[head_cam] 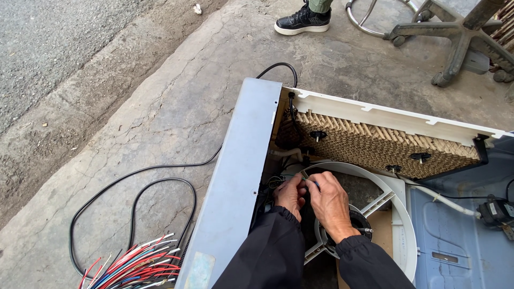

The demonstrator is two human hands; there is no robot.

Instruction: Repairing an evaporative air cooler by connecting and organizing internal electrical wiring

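Both my hands reach inside an opened grey appliance casing [235,176] lying on the concrete. My left hand [289,195] and my right hand [329,202] meet at a small bunch of thin wires [308,179], fingers pinched on them near the casing's inner left wall. Below my hands lies a white round fan frame [402,214] with a dark motor hub [357,220]. Behind them stands a brown honeycomb cooling pad [375,144] held under a white plastic rim [385,115]. Both my sleeves are black.
A black power cable [134,198] loops over the concrete at left, beside a bundle of coloured wires [134,265]. Another person's black shoe [303,21] and a swivel chair base [455,37] stand at the top. A small pump [495,211] sits at right.
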